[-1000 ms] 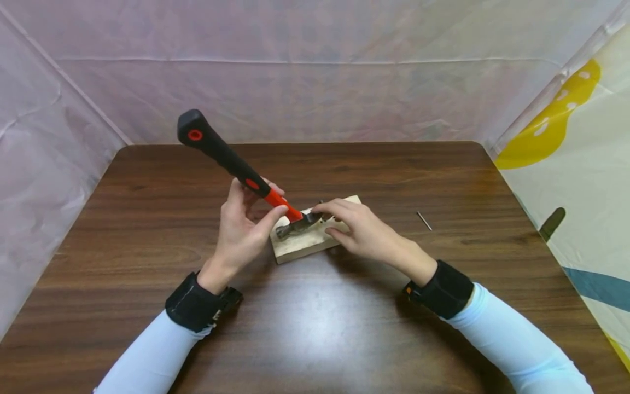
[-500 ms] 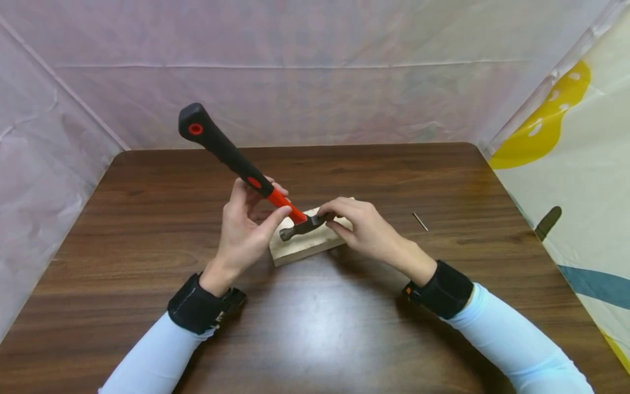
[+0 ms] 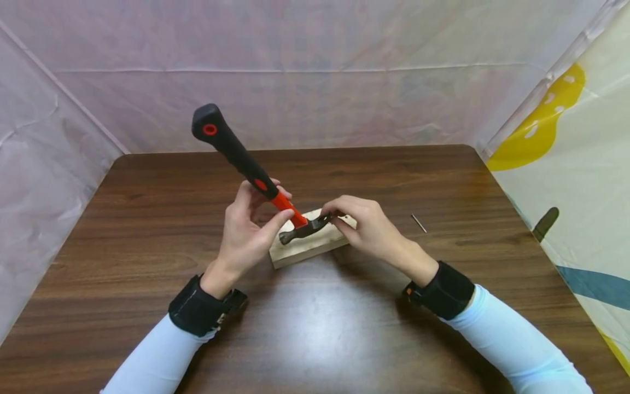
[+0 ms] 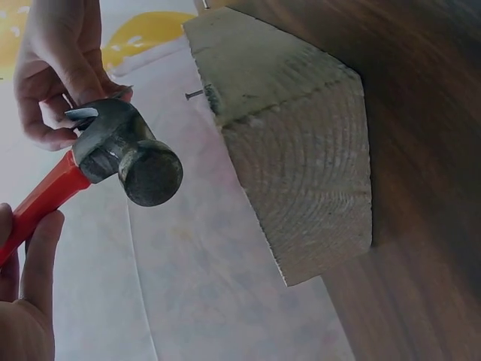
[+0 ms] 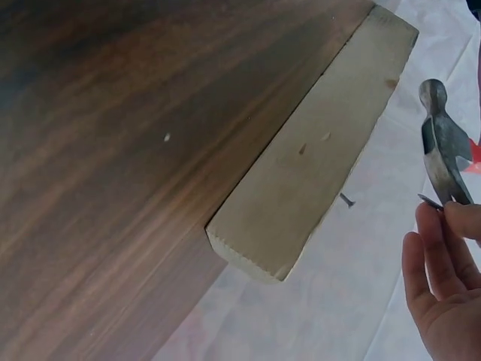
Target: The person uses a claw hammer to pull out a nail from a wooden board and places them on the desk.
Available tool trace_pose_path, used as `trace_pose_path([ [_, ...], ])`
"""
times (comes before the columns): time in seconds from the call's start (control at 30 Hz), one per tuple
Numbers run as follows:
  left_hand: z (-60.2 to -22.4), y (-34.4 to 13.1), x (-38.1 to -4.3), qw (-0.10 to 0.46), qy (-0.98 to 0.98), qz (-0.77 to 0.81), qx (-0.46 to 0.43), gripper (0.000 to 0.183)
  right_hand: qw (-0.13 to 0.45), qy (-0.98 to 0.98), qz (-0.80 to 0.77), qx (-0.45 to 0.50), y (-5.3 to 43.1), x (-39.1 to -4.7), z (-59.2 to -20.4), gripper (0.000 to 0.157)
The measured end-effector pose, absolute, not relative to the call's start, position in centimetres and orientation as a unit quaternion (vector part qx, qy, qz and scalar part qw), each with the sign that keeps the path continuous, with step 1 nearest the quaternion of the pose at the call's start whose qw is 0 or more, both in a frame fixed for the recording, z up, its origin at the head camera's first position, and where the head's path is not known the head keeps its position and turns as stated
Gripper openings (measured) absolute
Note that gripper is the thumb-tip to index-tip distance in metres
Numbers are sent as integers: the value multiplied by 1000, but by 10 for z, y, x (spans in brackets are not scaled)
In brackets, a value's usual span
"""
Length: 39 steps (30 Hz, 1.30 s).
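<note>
A claw hammer [image 3: 235, 156] with a black and red handle slants over a pale wooden block [image 3: 305, 249]. My left hand [image 3: 243, 235] grips its red neck between thumb and fingers. The hammer head [image 4: 124, 147] hangs apart from the block in the left wrist view. At the claw, my right hand [image 3: 364, 224] pinches a nail [image 5: 429, 201] between thumb and fingertips; most of the nail is covered. Whether it touches the claw, I cannot tell. A second nail [image 5: 346, 200] sticks up from the block's top face.
One loose nail [image 3: 419, 223] lies on the brown wooden table [image 3: 147, 246], right of the block. Pale cloth [image 3: 295, 104] hangs behind the table's far edge. A patterned cloth [image 3: 566, 219] borders the right side.
The right fingers have drawn together from a spread pose over the block into a pinch at the claw. Still in the left hand, the hammer has shifted slightly right.
</note>
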State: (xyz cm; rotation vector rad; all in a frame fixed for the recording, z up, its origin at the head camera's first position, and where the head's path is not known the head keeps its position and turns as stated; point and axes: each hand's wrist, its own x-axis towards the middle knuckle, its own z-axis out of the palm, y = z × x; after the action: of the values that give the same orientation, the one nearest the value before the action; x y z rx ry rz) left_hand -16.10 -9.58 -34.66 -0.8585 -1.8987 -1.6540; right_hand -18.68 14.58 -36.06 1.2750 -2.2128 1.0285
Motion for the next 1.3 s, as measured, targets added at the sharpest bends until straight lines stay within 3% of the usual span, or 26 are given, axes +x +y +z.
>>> trace_pose_path([
  [0.3,-347,-95,-161,234,-698,-605,-304,57,193,-804,371,422,153,-188,-360,32],
  [0.97,-351,-100,-164,238,-708,-593,-301,61,201,-849,327,364,196,-194,-366,27],
  [1.3,-354,-100,-165,230,-711,-591,-305,60,161,-898,247,326,218,-194,-374,24],
])
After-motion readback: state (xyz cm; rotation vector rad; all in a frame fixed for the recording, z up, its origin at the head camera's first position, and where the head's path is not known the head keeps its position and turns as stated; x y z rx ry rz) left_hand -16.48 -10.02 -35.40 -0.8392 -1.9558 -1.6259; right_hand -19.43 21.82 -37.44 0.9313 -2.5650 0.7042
